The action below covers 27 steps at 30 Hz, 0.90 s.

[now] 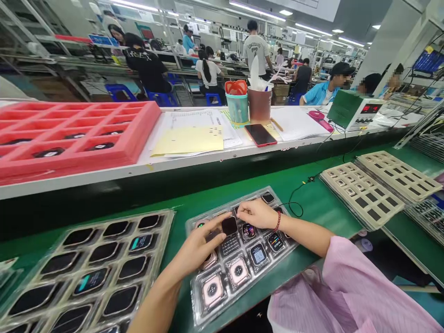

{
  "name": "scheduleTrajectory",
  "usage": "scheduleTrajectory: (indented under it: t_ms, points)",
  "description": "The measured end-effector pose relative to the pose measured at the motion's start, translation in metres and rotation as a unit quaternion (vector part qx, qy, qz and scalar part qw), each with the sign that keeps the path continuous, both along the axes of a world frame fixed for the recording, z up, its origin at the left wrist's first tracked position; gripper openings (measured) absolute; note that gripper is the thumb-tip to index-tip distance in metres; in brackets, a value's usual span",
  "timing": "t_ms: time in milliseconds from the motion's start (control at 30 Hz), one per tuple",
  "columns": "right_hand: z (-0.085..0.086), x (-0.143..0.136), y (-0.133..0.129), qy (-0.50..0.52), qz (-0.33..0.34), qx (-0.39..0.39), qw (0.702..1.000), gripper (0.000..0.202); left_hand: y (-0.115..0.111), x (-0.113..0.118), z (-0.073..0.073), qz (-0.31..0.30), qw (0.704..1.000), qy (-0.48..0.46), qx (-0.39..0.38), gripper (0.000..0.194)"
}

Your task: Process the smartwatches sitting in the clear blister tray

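Note:
A clear plastic tray [239,296] on the green bench holds several square watches, some with lit screens, two pink ones showing their round backs. My left hand [203,240] has thumb and fingers around a dark-screened watch [229,225] above the tray. My right hand [255,213], with a red bead bracelet at the wrist, is closed at that watch's upper right side; what its fingertips pinch is too small to make out. Below the hands sit a watch with a code on its screen [258,255] and one with coloured bars [275,242].
Left is a larger tray of watches [166,231]. Trays of small parts [378,196] lie right. The shelf [135,173] bears a red foam tray [133,143], phone [261,135], cups [237,108] and green power supply [350,108]. A black cable [294,203] lies behind. People work beyond.

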State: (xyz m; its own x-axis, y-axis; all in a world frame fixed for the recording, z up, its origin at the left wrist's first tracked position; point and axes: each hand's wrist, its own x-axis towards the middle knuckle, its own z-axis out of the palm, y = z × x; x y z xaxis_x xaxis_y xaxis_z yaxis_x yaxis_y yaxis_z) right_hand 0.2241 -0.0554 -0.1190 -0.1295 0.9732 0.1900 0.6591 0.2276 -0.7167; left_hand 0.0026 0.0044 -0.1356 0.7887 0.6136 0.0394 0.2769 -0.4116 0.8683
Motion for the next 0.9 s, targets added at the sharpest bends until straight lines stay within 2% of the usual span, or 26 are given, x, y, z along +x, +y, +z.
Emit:
scheduleTrajectory:
  t_ms: [133, 233, 300, 433, 533, 633, 700, 800, 900]
  points:
    - [-0.004, -0.003, 0.002, -0.012, 0.011, 0.002, 1.0, 0.011, 0.002, 0.0, -0.001, 0.006, 1.0, 0.013, 0.005, 0.059]
    - [-0.008, -0.001, 0.005, -0.035, 0.014, 0.015, 0.999, 0.011, -0.001, 0.0, 0.001, -0.012, 1.0, -0.009, 0.013, 0.055]
    - [-0.008, 0.002, 0.004, -0.047, 0.005, 0.032, 0.998, 0.009, -0.006, -0.001, 0.003, -0.016, 0.998, -0.017, 0.061, 0.049]
    - [-0.002, 0.002, -0.012, -0.036, -0.01, 0.07, 0.997, 0.011, -0.017, -0.002, 0.006, 0.009, 0.97, 0.063, 0.236, 0.042]
    - [0.003, -0.01, -0.039, -0.087, 0.076, 0.042, 0.992, 0.015, -0.022, -0.007, 0.006, 0.005, 0.956, 0.082, 0.281, 0.033]
    - [0.005, -0.026, -0.065, -0.218, 0.184, -0.029, 0.958, 0.015, -0.026, -0.014, 0.008, 0.043, 0.958, 0.063, 0.275, 0.03]
    - [0.007, -0.033, -0.072, -0.26, 0.219, -0.067, 0.938, 0.014, -0.029, -0.02, 0.012, 0.051, 0.967, 0.033, 0.246, 0.031]
    - [0.014, -0.033, -0.069, -0.179, 0.213, -0.082, 0.957, 0.014, -0.036, -0.026, 0.018, -0.011, 0.984, -0.018, 0.178, 0.038]
    - [0.021, -0.029, -0.064, -0.057, 0.165, -0.045, 0.984, 0.016, -0.043, -0.03, 0.018, -0.075, 0.99, -0.049, 0.105, 0.047]
